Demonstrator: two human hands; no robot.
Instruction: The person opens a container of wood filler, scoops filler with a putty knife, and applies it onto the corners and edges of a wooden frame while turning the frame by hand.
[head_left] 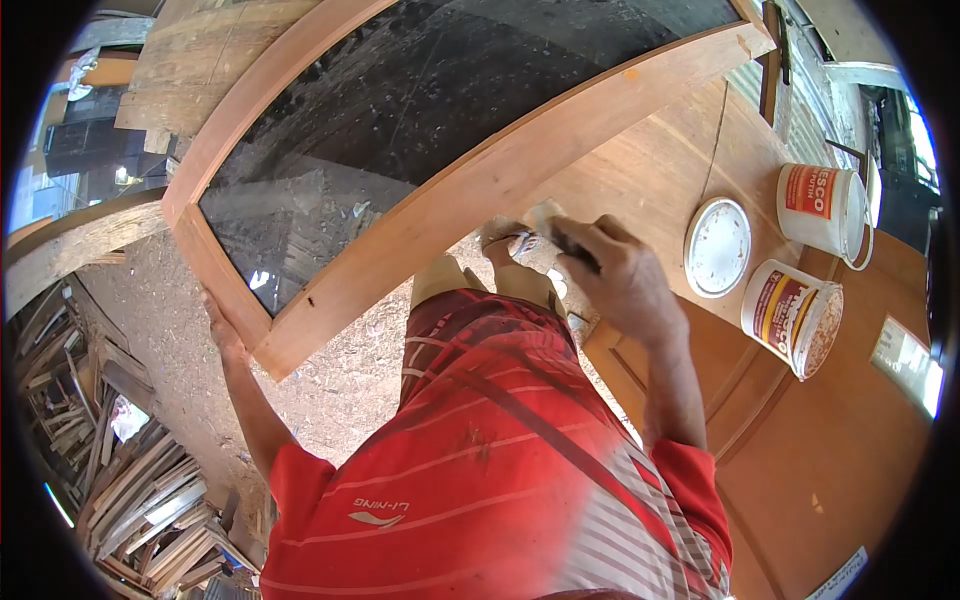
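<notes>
Head view: nearest is the red shirt (470, 440), with both hands well apart beyond it. The right hand (618, 268) is closed round a small tool (552, 224), dark with a pale tip, too blurred to identify. The left hand (228, 335) lies against the outer edge of the frame (480, 190) near a corner; whether its fingers curl beneath, I cannot tell. Working the near rail seems the step in hand; the next move would call for a steady left hand and the tool level with the wood. The frame slants just ahead of both hands, its glass (420, 110) farther in; tool contact is unclear. Rightward stand two buckets (820, 205) (785, 310) beside a lid (718, 248).
</notes>
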